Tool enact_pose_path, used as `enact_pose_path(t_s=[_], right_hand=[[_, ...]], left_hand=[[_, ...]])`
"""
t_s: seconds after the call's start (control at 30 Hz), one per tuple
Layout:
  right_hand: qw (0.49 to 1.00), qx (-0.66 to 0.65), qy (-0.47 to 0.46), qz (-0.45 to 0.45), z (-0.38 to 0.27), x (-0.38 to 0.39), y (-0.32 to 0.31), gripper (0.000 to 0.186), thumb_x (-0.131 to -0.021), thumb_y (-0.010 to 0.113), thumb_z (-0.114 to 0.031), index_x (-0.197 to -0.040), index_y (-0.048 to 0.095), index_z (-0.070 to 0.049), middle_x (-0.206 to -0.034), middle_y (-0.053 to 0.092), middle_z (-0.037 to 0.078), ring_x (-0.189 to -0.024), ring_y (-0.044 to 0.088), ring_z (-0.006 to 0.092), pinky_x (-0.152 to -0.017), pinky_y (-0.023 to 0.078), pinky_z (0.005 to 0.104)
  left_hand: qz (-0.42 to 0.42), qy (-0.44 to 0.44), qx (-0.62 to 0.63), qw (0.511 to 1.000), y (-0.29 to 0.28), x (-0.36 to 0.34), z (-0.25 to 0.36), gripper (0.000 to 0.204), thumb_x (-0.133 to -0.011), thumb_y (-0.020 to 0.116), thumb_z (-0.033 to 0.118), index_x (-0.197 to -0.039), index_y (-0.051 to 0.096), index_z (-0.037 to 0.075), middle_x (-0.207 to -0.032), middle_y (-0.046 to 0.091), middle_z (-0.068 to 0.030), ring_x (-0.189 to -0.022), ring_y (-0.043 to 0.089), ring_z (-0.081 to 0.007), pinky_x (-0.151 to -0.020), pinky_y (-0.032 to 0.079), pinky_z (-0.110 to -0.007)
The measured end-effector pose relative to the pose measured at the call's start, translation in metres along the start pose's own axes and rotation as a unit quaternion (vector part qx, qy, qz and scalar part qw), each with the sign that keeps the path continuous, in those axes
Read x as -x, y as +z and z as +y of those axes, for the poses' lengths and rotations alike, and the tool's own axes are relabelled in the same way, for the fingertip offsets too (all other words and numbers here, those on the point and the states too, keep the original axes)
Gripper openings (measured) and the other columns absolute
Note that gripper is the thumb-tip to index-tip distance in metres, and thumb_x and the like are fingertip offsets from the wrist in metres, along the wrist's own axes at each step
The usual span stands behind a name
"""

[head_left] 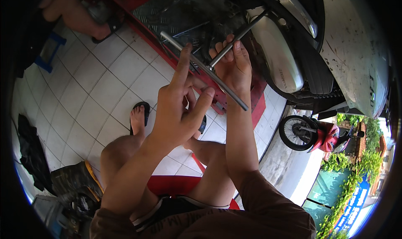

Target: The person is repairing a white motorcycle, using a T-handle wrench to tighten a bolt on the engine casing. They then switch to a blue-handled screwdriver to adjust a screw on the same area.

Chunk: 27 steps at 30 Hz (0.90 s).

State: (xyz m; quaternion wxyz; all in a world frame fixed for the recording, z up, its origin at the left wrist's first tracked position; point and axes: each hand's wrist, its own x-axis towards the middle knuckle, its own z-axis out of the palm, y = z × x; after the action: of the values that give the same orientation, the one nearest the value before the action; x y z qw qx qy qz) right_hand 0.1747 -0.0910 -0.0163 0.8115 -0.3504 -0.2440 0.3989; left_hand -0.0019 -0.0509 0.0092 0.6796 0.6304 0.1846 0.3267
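My right hand (235, 69) is wrapped round the shaft of a metal T-handle wrench (222, 85). The shaft runs up to the right, its far end at the lower side of a motorcycle (278, 55) next to a light engine cover. Nearer me, the wrench's crossbar lies slantwise across the view. My left hand (173, 113) is beside the crossbar with its index finger and thumb stretched apart; the index fingertip is at the bar, and whether it touches I cannot tell. The other left fingers are bent and partly hidden.
The motorcycle stands on a red work platform (259, 105) with a dark tread plate. Another person's leg (79, 17) and a blue stool (50, 50) are at the upper left. I sit on a red seat (173, 183) over white floor tiles. A red motorbike (328, 138) stands outside.
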Motion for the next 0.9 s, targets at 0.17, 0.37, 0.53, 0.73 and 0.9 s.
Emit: enact_pose_path(t_s=[0.17,0.37,0.53,0.73,0.9], right_hand=[[1.0,-0.011,-0.003,0.016,0.005,-0.003,0.005,0.02,-0.097,0.054,-0.021,-0.1,0.055,-0.002,-0.061,0.037,-0.003,-0.064,0.037,0.0104,-0.069,0.038,0.0276],[1.0,0.006,-0.001,0.01,-0.003,0.0,-0.007,0.021,-0.097,0.054,-0.021,-0.099,0.056,-0.001,-0.061,0.037,-0.004,-0.063,0.037,0.0099,-0.067,0.037,0.0274],[0.998,0.018,-0.039,0.046,-0.009,-0.001,0.009,0.022,-0.097,0.053,-0.023,-0.101,0.056,-0.001,-0.066,0.043,-0.002,-0.065,0.039,0.0099,-0.07,0.037,0.0265],[0.999,-0.041,-0.005,0.006,-0.002,-0.002,0.01,0.022,-0.096,0.055,-0.024,-0.098,0.055,-0.002,-0.06,0.041,-0.002,-0.064,0.038,0.0104,-0.07,0.037,0.0271],[0.997,-0.032,0.061,-0.027,0.005,0.004,0.005,0.022,-0.095,0.058,-0.024,-0.094,0.055,-0.002,-0.057,0.04,-0.002,-0.06,0.037,0.0097,-0.063,0.033,0.0259]], left_hand=[[-0.205,0.022,0.016,0.978,0.002,0.013,-0.014,0.06,-0.085,0.062,0.012,-0.139,0.041,-0.002,-0.066,0.061,-0.005,-0.042,0.05,-0.01,-0.042,0.037,-0.024],[-0.007,-0.067,0.032,0.997,0.004,0.005,-0.005,0.057,-0.084,0.063,0.008,-0.136,0.044,-0.003,-0.061,0.058,-0.0045,-0.043,0.046,-0.0073,-0.043,0.036,-0.023],[-0.051,0.073,-0.076,0.993,-0.01,0.002,-0.01,0.046,-0.084,0.061,0.003,-0.13,0.054,0.0,-0.062,0.058,-0.0017,-0.049,0.046,-0.0049,-0.046,0.034,-0.02],[0.049,0.062,-0.124,0.989,-0.006,-0.009,-0.007,0.017,-0.086,0.063,0.007,-0.1,0.069,0.001,-0.062,0.061,-0.0022,-0.051,0.049,-0.0061,-0.047,0.036,-0.021],[0.043,-0.031,-0.141,0.989,-0.014,-0.014,-0.03,0.028,-0.092,0.063,0.021,-0.079,0.066,-0.003,-0.058,0.062,-0.005,-0.048,0.054,-0.0075,-0.045,0.039,-0.021]])
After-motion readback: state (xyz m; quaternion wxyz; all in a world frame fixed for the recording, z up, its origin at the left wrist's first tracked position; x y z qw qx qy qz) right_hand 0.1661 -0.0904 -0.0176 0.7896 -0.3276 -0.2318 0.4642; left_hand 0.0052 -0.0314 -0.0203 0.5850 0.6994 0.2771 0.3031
